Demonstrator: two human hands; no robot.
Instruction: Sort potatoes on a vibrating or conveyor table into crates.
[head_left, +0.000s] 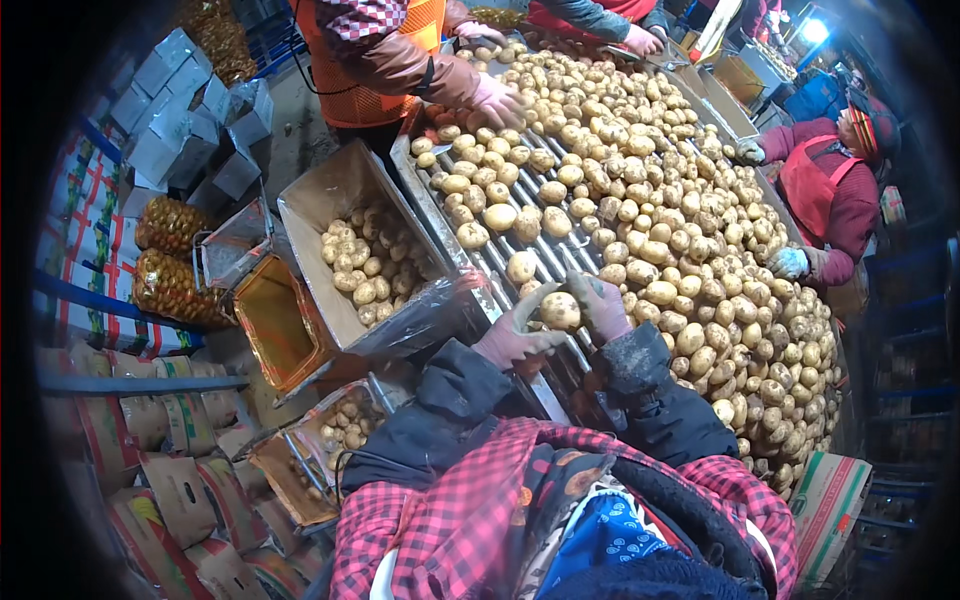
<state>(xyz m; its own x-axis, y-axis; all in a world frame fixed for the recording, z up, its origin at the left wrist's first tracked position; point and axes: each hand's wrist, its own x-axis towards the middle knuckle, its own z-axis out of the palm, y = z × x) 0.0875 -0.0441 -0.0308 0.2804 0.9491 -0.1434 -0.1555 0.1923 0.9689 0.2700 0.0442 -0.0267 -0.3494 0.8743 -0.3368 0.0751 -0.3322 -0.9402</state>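
Observation:
Just above the metal rollers (536, 176) of a sorting table, a pale round potato (560, 310) sits between my two gloved hands. My right hand (602, 306) has its fingers against the potato's right side. On the other side, my left hand (517, 331) curves with thumb and fingers spread; whether it also bears the potato's weight is unclear. Another potato (521, 267) lies on the rollers just beyond my fingertips. A large heap of soil-marked potatoes (675, 247) spreads to the right and far side.
Left of the table stands an open cardboard box (360, 176) lined with plastic, partly filled with potatoes. Nearby are an orange-lined crate (277, 322) and a smaller potato box (304, 457). Co-workers reach over the heap, one in an orange vest (360, 67), another in a red apron (810, 187).

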